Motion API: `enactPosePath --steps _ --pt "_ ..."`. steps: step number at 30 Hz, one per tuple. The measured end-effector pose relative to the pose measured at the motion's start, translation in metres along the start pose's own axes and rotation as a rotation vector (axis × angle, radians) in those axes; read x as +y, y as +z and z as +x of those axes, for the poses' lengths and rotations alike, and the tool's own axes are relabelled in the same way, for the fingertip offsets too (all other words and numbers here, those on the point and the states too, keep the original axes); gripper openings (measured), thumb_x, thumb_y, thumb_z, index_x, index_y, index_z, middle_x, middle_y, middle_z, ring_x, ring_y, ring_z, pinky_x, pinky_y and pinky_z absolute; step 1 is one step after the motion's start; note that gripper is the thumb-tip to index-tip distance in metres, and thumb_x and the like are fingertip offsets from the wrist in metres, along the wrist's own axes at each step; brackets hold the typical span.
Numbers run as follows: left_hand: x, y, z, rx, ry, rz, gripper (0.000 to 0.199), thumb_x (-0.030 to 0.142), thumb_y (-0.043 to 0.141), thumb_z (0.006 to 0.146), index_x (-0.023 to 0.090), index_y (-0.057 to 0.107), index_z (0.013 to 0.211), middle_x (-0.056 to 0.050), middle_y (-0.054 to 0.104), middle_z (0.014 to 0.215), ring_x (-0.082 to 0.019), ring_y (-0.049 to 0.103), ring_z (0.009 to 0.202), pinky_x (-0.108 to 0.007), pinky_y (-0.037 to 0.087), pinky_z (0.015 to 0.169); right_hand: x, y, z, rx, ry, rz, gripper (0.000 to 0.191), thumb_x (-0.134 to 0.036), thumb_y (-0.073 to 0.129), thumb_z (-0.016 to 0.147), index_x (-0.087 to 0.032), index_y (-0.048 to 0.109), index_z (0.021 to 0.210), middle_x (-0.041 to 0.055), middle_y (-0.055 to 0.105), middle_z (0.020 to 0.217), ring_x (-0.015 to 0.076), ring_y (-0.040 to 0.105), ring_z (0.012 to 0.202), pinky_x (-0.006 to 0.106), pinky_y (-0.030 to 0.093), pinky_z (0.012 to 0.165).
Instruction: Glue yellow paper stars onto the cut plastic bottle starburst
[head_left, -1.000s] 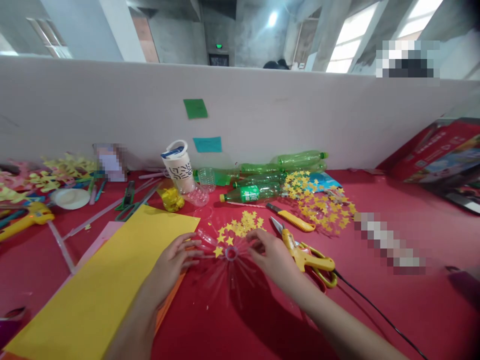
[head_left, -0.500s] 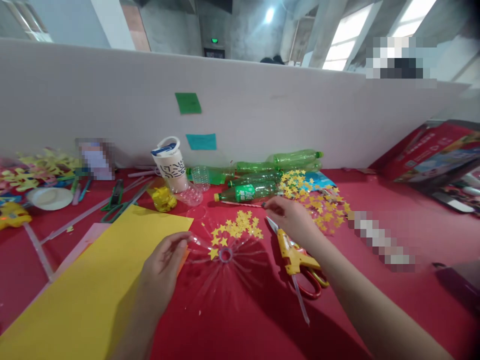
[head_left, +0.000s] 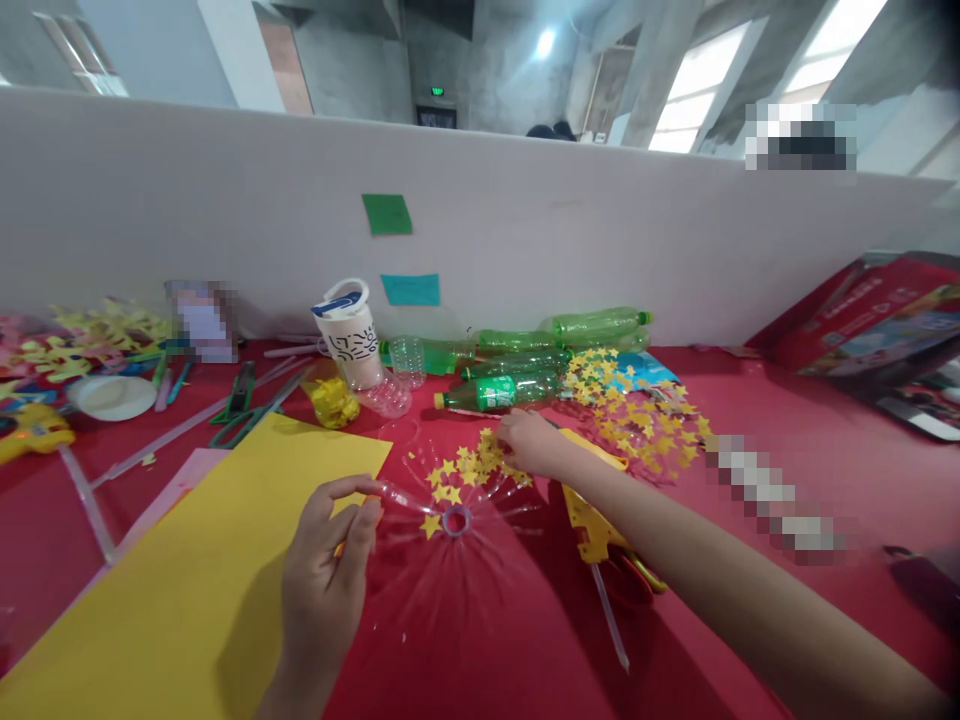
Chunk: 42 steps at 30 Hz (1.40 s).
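Observation:
On the red table lies a clear plastic piece (head_left: 456, 520) cut into strips that spread from a ring. Yellow stars (head_left: 469, 465) sit on its far strips, and one more star (head_left: 430, 526) lies left of the ring. My left hand (head_left: 330, 560) is at the left side of the piece, its index finger and thumb bent round the tip of one strip. My right hand (head_left: 529, 440) reaches to the far right of the stars; its fingertips are together there, and what they hold is too small to tell.
A yellow glue gun (head_left: 589, 525) and scissors lie under my right forearm. Green bottles (head_left: 517, 390), a white cup (head_left: 352, 345) and more stars (head_left: 637, 415) stand or lie behind. Yellow paper (head_left: 187, 560) covers the left.
My right hand has moved left and nearer, from beside the scissors' tips to the stars. My left hand has stayed by the strip, its fingers now more bent. The view has shifted slightly.

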<state>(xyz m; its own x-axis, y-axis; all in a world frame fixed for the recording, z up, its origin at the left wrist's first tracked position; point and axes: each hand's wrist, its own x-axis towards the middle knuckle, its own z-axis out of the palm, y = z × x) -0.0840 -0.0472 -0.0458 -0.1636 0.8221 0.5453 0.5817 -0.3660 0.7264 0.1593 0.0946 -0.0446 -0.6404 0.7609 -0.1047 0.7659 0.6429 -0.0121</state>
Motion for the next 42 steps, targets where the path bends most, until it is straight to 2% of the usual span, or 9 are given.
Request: enactPosePath --steps 5,12,20,24,28,33,36,39,42 --pt "0.001 0.000 -0.001 -0.008 0.005 -0.020 0.027 0.022 0.040 0.092 0.020 0.055 0.070 -0.006 0.055 0.099 -0.020 0.053 0.104 -0.033 0.040 0.085 -0.001 0.003 0.000 -0.031 -0.032 -0.065 0.014 -0.022 0.057 0.086 -0.012 0.066 0.090 0.0108 0.066 0.097 0.0235 0.057 0.100 0.038 0.041 0.089" --pt "0.000 0.005 -0.001 0.001 -0.009 -0.004 0.014 0.025 0.047 0.089 0.020 0.058 0.083 -0.006 0.056 0.103 -0.020 0.054 0.103 -0.033 0.041 0.089 0.011 0.003 -0.006 0.013 0.100 -0.054 0.026 -0.031 0.055 0.091 -0.016 0.059 0.111 0.0076 0.060 0.114 0.0207 0.060 0.100 0.043 0.049 0.086" --pt "0.000 0.006 0.003 0.015 0.036 0.009 0.009 0.022 0.049 0.089 0.020 0.058 0.086 -0.006 0.056 0.103 -0.019 0.054 0.101 -0.033 0.041 0.091 0.015 0.007 -0.009 0.069 0.197 0.132 0.028 -0.031 0.055 0.091 -0.016 0.057 0.115 0.0077 0.059 0.116 0.0201 0.061 0.097 0.041 0.051 0.082" --pt "0.008 0.001 0.007 0.053 0.054 0.009 0.008 0.021 0.049 0.089 0.020 0.057 0.086 -0.005 0.055 0.099 -0.019 0.054 0.099 -0.034 0.041 0.090 0.017 -0.005 -0.012 0.125 0.210 0.292 0.022 -0.031 0.054 0.092 -0.014 0.061 0.105 0.0059 0.064 0.104 0.0175 0.063 0.088 0.037 0.053 0.077" --pt "0.033 -0.007 0.011 0.021 0.050 -0.004 0.006 0.021 0.051 0.088 0.021 0.057 0.089 -0.003 0.055 0.091 -0.017 0.054 0.088 -0.031 0.044 0.081 -0.002 -0.039 -0.032 0.224 0.186 0.466 0.028 -0.028 0.047 0.093 -0.013 0.069 0.084 0.0049 0.070 0.077 0.0174 0.065 0.072 0.027 0.048 0.063" --pt "0.073 -0.006 0.016 -0.182 0.111 0.016 0.012 0.020 0.052 0.087 0.022 0.058 0.098 -0.003 0.058 0.094 -0.016 0.055 0.086 -0.029 0.045 0.077 -0.051 -0.075 -0.064 0.274 0.022 0.780 0.018 -0.023 0.052 0.086 -0.021 0.068 0.094 0.0019 0.073 0.087 0.0130 0.067 0.076 0.021 0.049 0.067" --pt "0.084 0.004 0.019 -0.245 0.124 0.034 0.013 0.022 0.053 0.087 0.022 0.058 0.099 -0.004 0.059 0.096 -0.017 0.056 0.088 -0.030 0.045 0.078 -0.073 -0.079 -0.078 0.293 0.022 0.895 0.023 -0.017 0.058 0.080 -0.023 0.062 0.102 -0.0012 0.071 0.080 0.0126 0.067 0.072 0.022 0.049 0.067" --pt "0.086 0.013 0.018 -0.278 0.107 0.041 0.016 0.024 0.055 0.086 0.023 0.058 0.101 -0.004 0.059 0.098 -0.017 0.057 0.087 -0.030 0.046 0.077 -0.085 -0.075 -0.088 0.317 0.009 0.812 0.050 -0.014 0.058 0.078 -0.024 0.046 0.125 -0.0034 0.070 0.075 0.0135 0.065 0.072 0.023 0.047 0.066" --pt "0.088 0.017 0.015 -0.325 0.083 -0.005 0.007 0.023 0.054 0.086 0.022 0.059 0.089 -0.004 0.059 0.092 -0.017 0.057 0.084 -0.029 0.046 0.074 -0.090 -0.072 -0.097 0.342 -0.085 0.697 0.057 -0.013 0.054 0.081 -0.024 0.036 0.134 -0.0013 0.069 0.081 0.0142 0.063 0.077 0.024 0.046 0.068"
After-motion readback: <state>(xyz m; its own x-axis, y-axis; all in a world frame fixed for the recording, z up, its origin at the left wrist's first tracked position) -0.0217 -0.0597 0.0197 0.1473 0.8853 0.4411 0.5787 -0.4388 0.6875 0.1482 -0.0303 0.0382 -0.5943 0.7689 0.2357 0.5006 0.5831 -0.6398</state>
